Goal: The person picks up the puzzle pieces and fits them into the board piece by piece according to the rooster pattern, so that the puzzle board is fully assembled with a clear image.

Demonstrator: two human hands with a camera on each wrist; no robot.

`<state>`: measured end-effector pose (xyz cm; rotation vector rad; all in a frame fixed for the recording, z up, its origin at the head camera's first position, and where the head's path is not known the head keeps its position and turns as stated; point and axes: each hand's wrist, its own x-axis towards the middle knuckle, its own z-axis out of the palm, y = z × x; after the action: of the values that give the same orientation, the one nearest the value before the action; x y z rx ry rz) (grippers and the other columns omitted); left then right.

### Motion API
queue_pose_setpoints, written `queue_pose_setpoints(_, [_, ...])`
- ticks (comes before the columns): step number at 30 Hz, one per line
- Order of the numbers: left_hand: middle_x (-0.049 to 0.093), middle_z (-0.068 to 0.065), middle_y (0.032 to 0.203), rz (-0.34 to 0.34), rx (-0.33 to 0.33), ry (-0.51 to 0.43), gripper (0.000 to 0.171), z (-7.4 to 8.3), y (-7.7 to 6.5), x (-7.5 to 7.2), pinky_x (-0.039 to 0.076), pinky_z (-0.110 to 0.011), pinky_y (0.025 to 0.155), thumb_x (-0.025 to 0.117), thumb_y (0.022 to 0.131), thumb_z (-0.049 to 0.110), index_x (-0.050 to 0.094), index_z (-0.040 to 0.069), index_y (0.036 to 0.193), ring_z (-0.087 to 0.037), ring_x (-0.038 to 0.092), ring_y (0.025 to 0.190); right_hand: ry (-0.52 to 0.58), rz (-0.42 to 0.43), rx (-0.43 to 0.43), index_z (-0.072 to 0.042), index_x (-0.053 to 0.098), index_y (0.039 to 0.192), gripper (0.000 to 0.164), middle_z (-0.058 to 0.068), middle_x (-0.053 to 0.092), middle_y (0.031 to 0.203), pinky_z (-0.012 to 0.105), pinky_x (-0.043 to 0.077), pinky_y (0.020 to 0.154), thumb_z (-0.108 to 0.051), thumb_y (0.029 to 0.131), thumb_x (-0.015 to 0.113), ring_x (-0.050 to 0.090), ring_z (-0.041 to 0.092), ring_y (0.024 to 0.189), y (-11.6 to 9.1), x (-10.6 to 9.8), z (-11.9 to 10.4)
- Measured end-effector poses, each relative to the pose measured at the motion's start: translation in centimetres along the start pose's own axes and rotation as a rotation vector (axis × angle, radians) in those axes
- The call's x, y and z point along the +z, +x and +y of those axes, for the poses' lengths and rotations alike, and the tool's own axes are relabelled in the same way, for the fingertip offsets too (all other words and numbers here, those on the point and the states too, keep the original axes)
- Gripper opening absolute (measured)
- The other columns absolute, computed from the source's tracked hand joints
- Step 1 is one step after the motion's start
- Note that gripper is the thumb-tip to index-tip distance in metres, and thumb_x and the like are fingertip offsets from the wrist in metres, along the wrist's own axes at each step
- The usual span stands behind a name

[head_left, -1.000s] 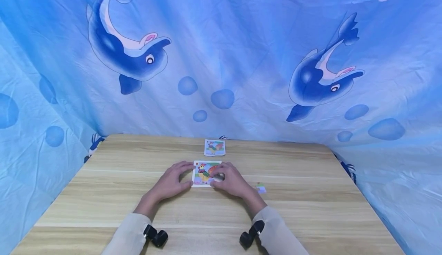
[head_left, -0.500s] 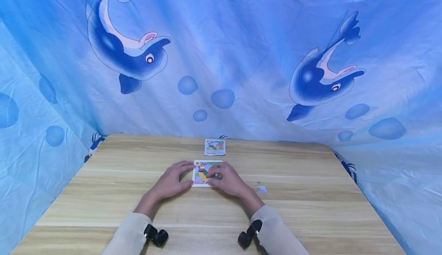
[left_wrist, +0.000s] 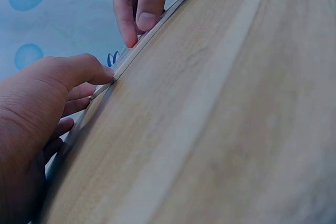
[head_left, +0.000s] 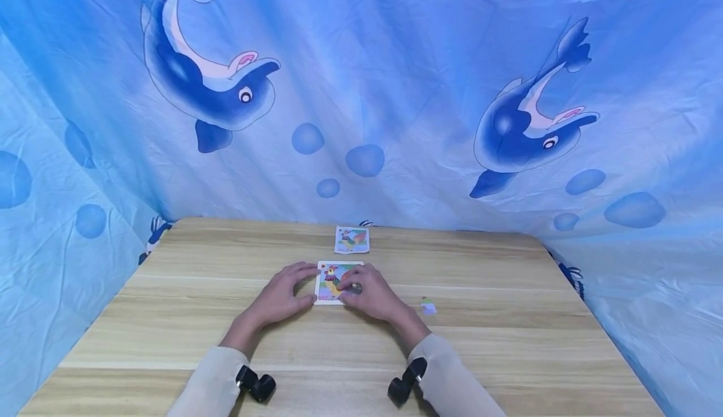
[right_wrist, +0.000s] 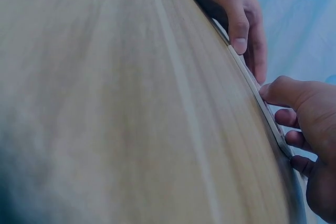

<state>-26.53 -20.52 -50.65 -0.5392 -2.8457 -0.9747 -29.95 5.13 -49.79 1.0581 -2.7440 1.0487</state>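
A square jigsaw puzzle [head_left: 331, 282] with a white border and a colourful rooster picture lies on the wooden table. At its left side, my left hand [head_left: 286, 294] holds the edge, thumb at the near corner and fingers towards the far one. My right hand [head_left: 369, 292] covers the puzzle's right part, its thumb and index fingertips close together over the rooster's body. Whether a piece is between them is hidden. In the left wrist view, the right fingertips [left_wrist: 146, 21] meet the board's top, and my left thumb [left_wrist: 107, 73] touches its rim.
Behind the puzzle lies a picture card [head_left: 352, 240] with the same rooster. Loose puzzle pieces [head_left: 428, 307] lie to the right, beyond my right wrist. The wooden table [head_left: 497, 291] ends at a blue curtain [head_left: 418, 103] printed with dolphins.
My right hand has shifted slightly left over the puzzle, covering more of the rooster's tail. The left hand, the card and the loose pieces stay where they were.
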Motion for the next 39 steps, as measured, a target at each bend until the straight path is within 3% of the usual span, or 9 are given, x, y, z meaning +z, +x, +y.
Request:
queue_pose_setpoints(10, [0.052,-0.008,0.157,0.003,0.0,-0.012,0.058,0.1,-0.1,0.4,0.028,-0.071,0.122,0.072,0.091,0.03,0.06,0.015,0.145,-0.041,0.038,0.151,-0.019,-0.008,-0.006,-0.019,0.08,0.109,0.017,-0.001,0.073,0.115,0.041,0.048,0.1,-0.024,0.094,0.073,0.059,0.018,0.111,-0.9,-1.0,0.1])
queue_pose_setpoints(15, [0.05,-0.009,0.158,-0.005,-0.007,-0.02,0.059,0.4,-0.3,0.4,0.027,-0.071,0.122,0.072,0.091,0.031,0.059,0.015,0.146,-0.041,0.037,0.152,0.004,-0.004,0.057,-0.016,0.079,0.112,0.02,-0.001,0.07,0.111,0.039,0.051,0.098,-0.022,0.094,0.073,0.059,0.017,0.111,-2.9,-3.2,1.1])
queue_pose_setpoints(20, [0.049,-0.009,0.159,-0.001,-0.026,-0.007,0.059,0.2,-0.6,0.1,0.027,-0.072,0.121,0.071,0.091,0.03,0.058,0.015,0.147,-0.041,0.036,0.152,0.028,0.053,0.07,-0.011,0.078,0.112,0.021,0.0,0.071,0.111,0.043,0.054,0.1,-0.017,0.092,0.075,0.062,0.02,0.11,-5.3,-6.0,2.9])
queue_pose_setpoints(27, [0.05,-0.009,0.159,-0.001,-0.017,-0.007,0.059,0.0,-0.5,-0.1,0.027,-0.072,0.121,0.072,0.092,0.03,0.059,0.015,0.147,-0.041,0.036,0.152,-0.008,0.143,0.129,-0.013,0.079,0.107,0.016,-0.003,0.073,0.106,0.039,0.057,0.096,-0.013,0.091,0.076,0.066,0.02,0.107,-8.9,-9.2,6.2])
queue_pose_setpoints(32, [0.05,-0.009,0.159,-0.006,-0.015,-0.007,0.059,0.1,-0.4,0.1,0.027,-0.071,0.122,0.072,0.092,0.03,0.058,0.015,0.147,-0.041,0.036,0.152,0.01,0.076,0.208,-0.018,0.079,0.107,0.016,-0.003,0.07,0.109,0.029,0.057,0.089,-0.016,0.091,0.077,0.065,0.017,0.103,-11.2,-10.6,7.7])
queue_pose_setpoints(39, [0.05,-0.008,0.158,0.007,-0.009,-0.001,0.059,0.1,-0.4,0.1,0.028,-0.071,0.121,0.072,0.092,0.031,0.059,0.015,0.147,-0.041,0.038,0.152,0.049,0.008,0.171,-0.018,0.077,0.112,0.021,-0.001,0.069,0.111,0.024,0.054,0.084,-0.021,0.091,0.078,0.061,0.016,0.101,-12.5,-11.5,8.8])
